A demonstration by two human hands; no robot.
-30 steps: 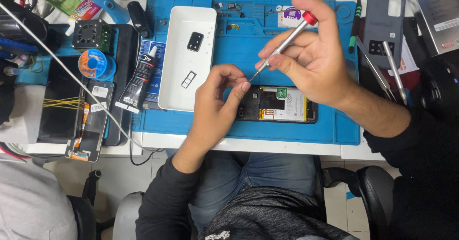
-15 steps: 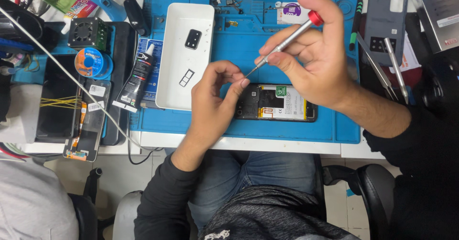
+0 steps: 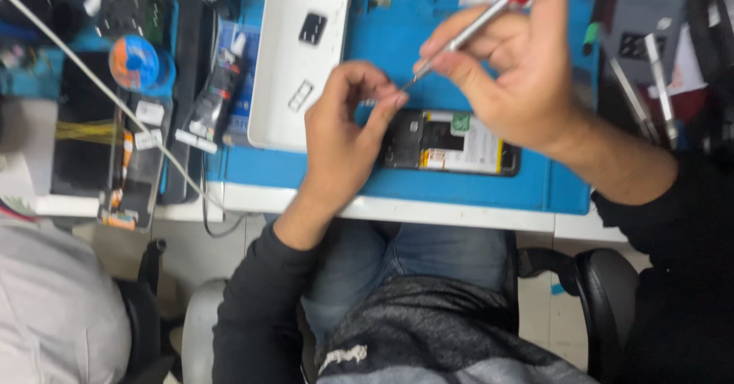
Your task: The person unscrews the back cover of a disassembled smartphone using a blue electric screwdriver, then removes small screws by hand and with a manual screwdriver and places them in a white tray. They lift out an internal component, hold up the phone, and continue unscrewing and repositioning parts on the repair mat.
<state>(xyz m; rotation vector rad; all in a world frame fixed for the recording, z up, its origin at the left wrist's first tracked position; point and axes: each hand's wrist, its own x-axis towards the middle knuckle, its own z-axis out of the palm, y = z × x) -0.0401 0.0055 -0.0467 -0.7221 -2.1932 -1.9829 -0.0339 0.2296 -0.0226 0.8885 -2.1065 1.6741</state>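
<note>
Just above the opened black phone with its exposed battery (image 3: 451,142), lying lengthwise left to right on the blue work mat (image 3: 397,17), the slim metal screwdriver with a red cap (image 3: 462,36) slants, tip down-left, cap up-right. The right hand (image 3: 508,71) pinches its shaft for fine control, while the left hand (image 3: 344,124), fingertips closed, meets the tip, apparently steadying something too small to see. Left of the phone sits a white rectangular parts tray (image 3: 279,109).

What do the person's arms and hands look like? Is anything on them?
Both arms wear long black sleeves, pushed back a little from the wrists. The left hand and right hand are bare: no gloves, and no rings or watch that I can see.
</note>
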